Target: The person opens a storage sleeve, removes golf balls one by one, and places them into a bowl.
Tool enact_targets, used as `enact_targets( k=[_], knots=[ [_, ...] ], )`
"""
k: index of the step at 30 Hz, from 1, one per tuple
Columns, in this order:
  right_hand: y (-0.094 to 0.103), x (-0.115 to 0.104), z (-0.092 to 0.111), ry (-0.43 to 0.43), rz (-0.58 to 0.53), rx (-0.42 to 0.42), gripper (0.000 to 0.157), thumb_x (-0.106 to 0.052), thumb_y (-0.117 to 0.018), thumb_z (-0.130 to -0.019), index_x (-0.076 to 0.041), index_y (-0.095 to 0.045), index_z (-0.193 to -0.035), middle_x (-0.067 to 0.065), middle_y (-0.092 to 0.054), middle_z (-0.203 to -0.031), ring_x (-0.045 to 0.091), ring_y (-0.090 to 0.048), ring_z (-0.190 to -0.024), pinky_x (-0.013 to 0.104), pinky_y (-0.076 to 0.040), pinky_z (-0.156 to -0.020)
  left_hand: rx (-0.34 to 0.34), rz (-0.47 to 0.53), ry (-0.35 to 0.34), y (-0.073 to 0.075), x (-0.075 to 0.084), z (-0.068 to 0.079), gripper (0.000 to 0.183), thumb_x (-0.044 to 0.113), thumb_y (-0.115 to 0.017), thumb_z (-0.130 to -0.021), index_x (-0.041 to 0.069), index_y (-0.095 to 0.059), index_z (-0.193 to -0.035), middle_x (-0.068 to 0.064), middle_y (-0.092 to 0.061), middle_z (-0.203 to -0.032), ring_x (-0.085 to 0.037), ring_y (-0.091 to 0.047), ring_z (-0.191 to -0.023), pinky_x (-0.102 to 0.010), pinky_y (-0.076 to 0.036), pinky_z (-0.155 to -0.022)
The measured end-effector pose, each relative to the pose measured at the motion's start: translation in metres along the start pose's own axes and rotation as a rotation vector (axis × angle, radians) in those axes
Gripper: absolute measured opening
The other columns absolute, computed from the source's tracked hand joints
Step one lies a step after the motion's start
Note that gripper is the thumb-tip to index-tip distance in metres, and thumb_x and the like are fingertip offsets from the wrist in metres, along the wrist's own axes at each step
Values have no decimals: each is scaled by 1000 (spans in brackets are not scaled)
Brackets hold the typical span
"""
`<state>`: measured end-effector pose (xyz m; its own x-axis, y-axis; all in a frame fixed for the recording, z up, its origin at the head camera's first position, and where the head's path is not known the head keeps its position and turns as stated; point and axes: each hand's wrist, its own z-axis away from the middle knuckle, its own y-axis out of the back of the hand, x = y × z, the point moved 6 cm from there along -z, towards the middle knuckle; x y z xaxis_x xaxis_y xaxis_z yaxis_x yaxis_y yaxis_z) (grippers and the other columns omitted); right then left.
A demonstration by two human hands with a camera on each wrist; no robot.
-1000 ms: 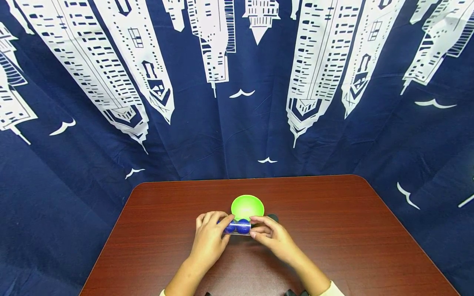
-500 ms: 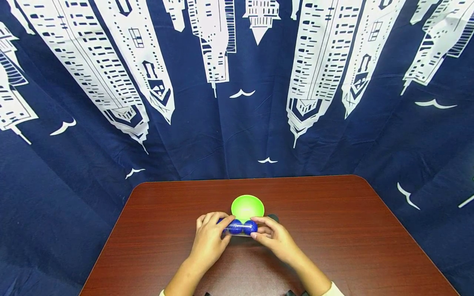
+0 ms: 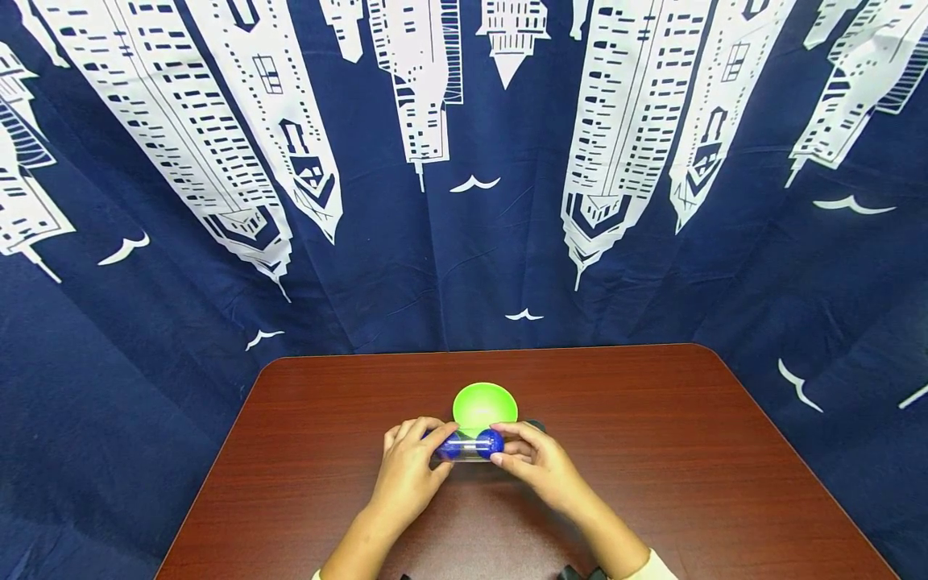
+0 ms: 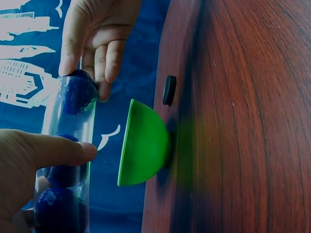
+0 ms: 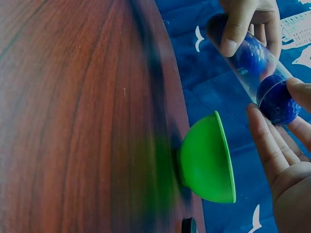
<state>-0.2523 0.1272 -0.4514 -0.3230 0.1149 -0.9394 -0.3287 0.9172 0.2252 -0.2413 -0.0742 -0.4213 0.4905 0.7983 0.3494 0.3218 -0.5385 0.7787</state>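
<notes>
My left hand grips a clear tube that lies level above the table, its thumb across the tube in the left wrist view. Three blue balls show inside; a gap parts the end ball from the other two. This end ball pokes out of the tube's right end, and my right hand pinches it between thumb and fingers. Just behind the tube stands a bright green bowl, upright on the table. Its inside is partly hidden by the tube and hands.
A small black round lid lies on the table to the right of the bowl, mostly behind the right hand in the head view. The brown wooden table ends at a dark blue curtain with white city prints.
The end ball has slid right, to the tube's mouth, between my right fingers. The other balls followed, then moved back left, leaving a gap. Both hands have stayed almost in place.
</notes>
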Motion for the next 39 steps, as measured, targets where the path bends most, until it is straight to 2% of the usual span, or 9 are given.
enact_targets(
  k=[8,11,16,21,24,33,39],
  knots=[
    [4,-6,-5,25,4,35,45,-10,-71,-94,2,-58,-135,23,-62,-122,19,-71,-104,23,-59,-86,23,58,19,0,-4,-2,55,18,-93,-70,23,-73,-121,8,-67,-110,-16,-61,-107,-47,-44,-96],
    [6,-9,-7,38,4,60,43,-9,-72,-93,-2,-60,-133,22,-62,-123,18,-71,-103,23,-59,-86,12,82,58,-1,-8,-2,54,19,-92,-72,22,-72,-122,6,-67,-111,-17,-62,-107,-47,-45,-96],
    [10,-13,-14,64,-5,97,43,-5,-72,-92,2,-59,-133,25,-59,-124,12,-71,-102,21,-58,-86,21,131,129,-2,-15,-4,55,19,-91,-72,22,-71,-123,2,-69,-114,-21,-64,-108,-48,-47,-97],
    [15,-12,-21,62,-1,118,44,-4,-72,-91,3,-59,-132,26,-58,-124,13,-71,-102,20,-58,-87,40,175,185,-3,-21,-5,56,18,-91,-73,21,-70,-125,0,-70,-115,-24,-65,-108,-47,-50,-93],
    [18,-12,-24,71,33,128,43,-4,-74,-91,2,-60,-131,24,-60,-121,17,-71,-102,20,-58,-86,35,196,218,-5,-24,-5,57,18,-90,-74,22,-69,-126,-1,-69,-115,-24,-65,-108,-46,-51,-91],
    [19,-1,-38,69,140,151,42,-8,-77,-88,1,-64,-128,19,-63,-118,33,-70,-101,23,-59,-85,43,275,272,-8,-32,-4,53,16,-87,-79,12,-67,-128,-4,-67,-116,-22,-65,-107,-46,-55,-92],
    [15,2,-44,81,270,166,39,-4,-80,-85,-2,-68,-122,14,-65,-111,30,-72,-95,28,-61,-81,40,315,284,-9,-34,-3,52,18,-86,-80,15,-66,-128,-2,-66,-117,-19,-65,-107,-44,-57,-92]
  ],
)
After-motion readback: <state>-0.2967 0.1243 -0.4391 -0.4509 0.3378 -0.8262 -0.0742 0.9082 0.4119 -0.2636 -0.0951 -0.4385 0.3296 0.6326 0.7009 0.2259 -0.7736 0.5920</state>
